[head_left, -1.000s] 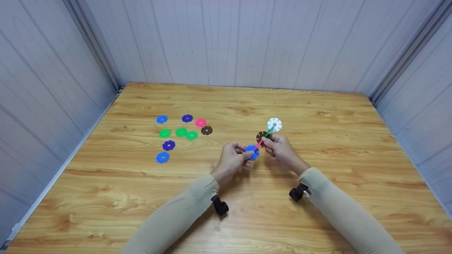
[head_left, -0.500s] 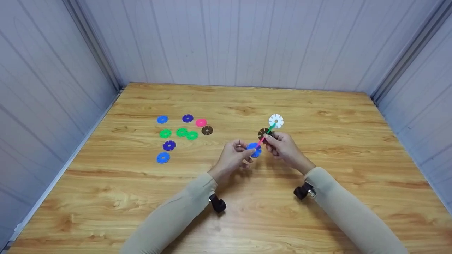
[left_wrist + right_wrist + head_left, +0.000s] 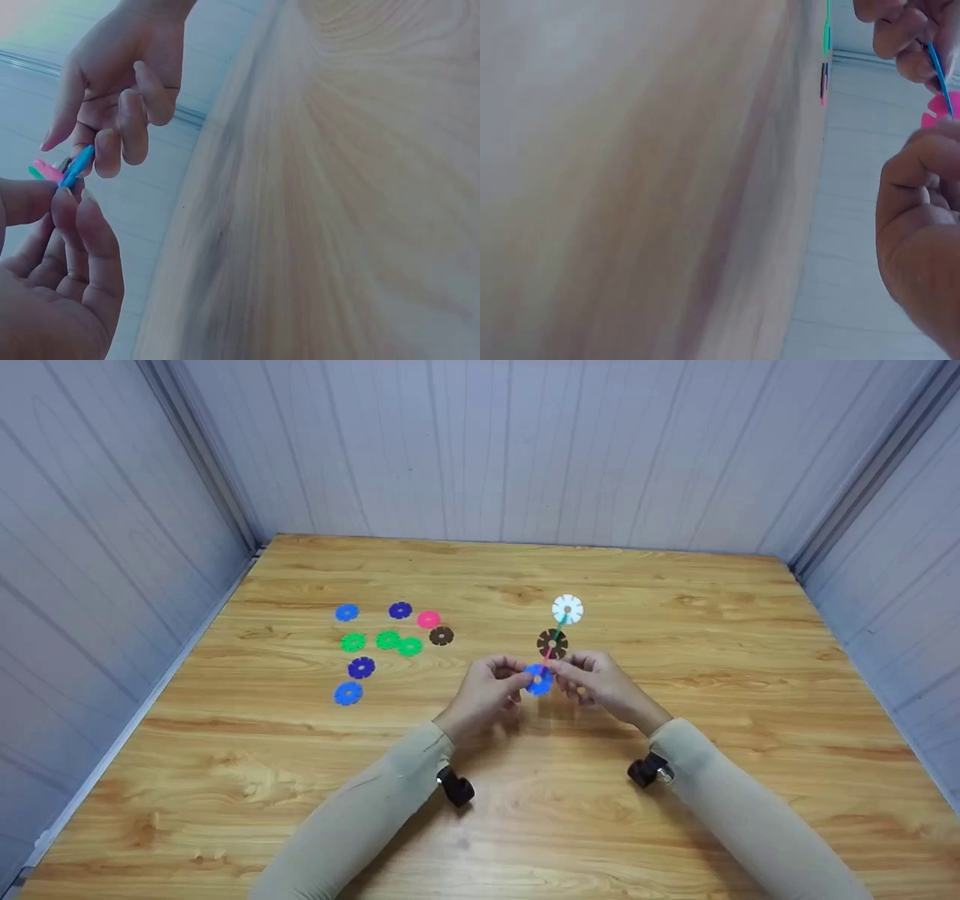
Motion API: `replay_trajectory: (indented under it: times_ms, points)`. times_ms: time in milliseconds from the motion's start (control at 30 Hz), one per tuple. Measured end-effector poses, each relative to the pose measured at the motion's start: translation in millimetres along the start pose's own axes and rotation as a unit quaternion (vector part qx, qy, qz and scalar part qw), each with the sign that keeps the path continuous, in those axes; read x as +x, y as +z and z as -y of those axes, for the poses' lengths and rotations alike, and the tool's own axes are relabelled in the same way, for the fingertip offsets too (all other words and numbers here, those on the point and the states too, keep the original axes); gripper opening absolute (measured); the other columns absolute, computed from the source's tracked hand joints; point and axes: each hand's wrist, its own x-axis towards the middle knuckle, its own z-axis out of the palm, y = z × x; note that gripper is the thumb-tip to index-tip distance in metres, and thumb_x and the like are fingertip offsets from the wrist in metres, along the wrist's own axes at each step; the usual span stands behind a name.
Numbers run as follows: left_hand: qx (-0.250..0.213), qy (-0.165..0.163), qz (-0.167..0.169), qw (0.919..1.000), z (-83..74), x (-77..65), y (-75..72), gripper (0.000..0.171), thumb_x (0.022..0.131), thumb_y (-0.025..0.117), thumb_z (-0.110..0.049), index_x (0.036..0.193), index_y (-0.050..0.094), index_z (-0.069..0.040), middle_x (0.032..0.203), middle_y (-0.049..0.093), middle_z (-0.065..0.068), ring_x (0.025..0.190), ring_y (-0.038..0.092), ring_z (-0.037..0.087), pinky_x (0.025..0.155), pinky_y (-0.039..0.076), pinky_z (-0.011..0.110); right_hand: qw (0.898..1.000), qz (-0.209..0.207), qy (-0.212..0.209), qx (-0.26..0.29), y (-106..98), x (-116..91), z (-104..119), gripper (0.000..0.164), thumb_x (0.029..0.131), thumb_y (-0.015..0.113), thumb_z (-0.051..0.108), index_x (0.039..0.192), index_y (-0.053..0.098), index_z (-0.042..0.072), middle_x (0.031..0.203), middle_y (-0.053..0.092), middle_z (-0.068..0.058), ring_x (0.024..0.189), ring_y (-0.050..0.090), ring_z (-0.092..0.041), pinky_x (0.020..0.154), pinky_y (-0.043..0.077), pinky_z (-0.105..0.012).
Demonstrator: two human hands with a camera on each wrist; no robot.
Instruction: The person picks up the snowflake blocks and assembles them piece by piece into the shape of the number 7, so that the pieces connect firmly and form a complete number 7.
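Note:
A chain of slotted plastic discs is held above the table in the head view. Its blue disc (image 3: 538, 680) is nearest me, joined to an edge-on pink disc (image 3: 547, 658), then a brown disc (image 3: 552, 643), an edge-on green disc (image 3: 559, 626) and a white disc (image 3: 568, 609). My left hand (image 3: 486, 690) pinches the blue disc's left edge between thumb and fingers. My right hand (image 3: 600, 684) is close beside the blue and pink discs; in the left wrist view its thumb stands apart from its loosely bent fingers. Whether its fingertips touch the discs is hard to see.
Loose discs lie flat on the wooden table (image 3: 247, 780) at the left: several blue and purple, a pink disc (image 3: 429, 619), a brown disc (image 3: 442, 636) and several green, two of them overlapping (image 3: 399, 643). Pale panel walls enclose the back and sides.
The chain has swung so its white end points more straight away from me. My right hand has slid off the brown disc toward the blue one; my left hand still pinches the blue disc.

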Motion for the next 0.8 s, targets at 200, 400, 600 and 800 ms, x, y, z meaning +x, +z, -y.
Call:
replay_trajectory:
  times_ms: [200, 400, 600, 800]
  points:
    - [0.000, 0.011, 0.001, 0.9999, -0.7, -1.0, 0.0, 0.010, 0.091, 0.069, -0.003, 0.097, 0.063, 0.003, 0.079, 0.065, 0.005, 0.062, 0.056, 0.013, 0.053, 0.051, 0.026, 0.999, 0.007, 0.015, -0.027, 8, 1, -3, 0.020, 0.097, 0.067, 0.018, 0.103, 0.066, -0.001, 0.082, 0.064, -0.014, 0.058, 0.054, -0.012, 0.045, 0.040, -0.019]
    - [0.042, 0.002, 0.028, 0.9987, -3.7, -3.0, -7.8, 0.017, 0.090, 0.072, -0.009, 0.102, 0.065, 0.000, 0.092, 0.065, 0.007, 0.070, 0.059, 0.017, 0.061, 0.054, 0.030, 1.000, -0.016, 0.015, -0.012, 10, 1, -3, 0.016, 0.096, 0.066, 0.010, 0.102, 0.065, -0.005, 0.079, 0.065, -0.014, 0.060, 0.059, -0.013, 0.045, 0.046, -0.021]
    - [0.144, 0.008, 0.033, 0.9890, -15.7, -9.2, -53.1, 0.027, 0.090, 0.070, -0.006, 0.114, 0.061, 0.004, 0.104, 0.063, 0.010, 0.086, 0.063, 0.029, 0.075, 0.056, 0.038, 0.999, -0.034, 0.012, -0.012, 4, -1, -5, 0.011, 0.095, 0.065, 0.002, 0.100, 0.062, -0.007, 0.077, 0.064, -0.016, 0.059, 0.059, -0.012, 0.043, 0.048, -0.022]
    - [0.313, -0.013, 0.006, 0.9497, -26.6, -20.0, -118.0, 0.035, 0.089, 0.069, -0.006, 0.122, 0.059, 0.002, 0.106, 0.061, 0.012, 0.091, 0.059, 0.024, 0.076, 0.053, 0.033, 0.998, -0.042, 0.022, -0.039, -8, -6, -9, 0.018, 0.094, 0.067, 0.004, 0.103, 0.062, -0.011, 0.075, 0.063, -0.015, 0.058, 0.059, -0.014, 0.043, 0.048, -0.024]
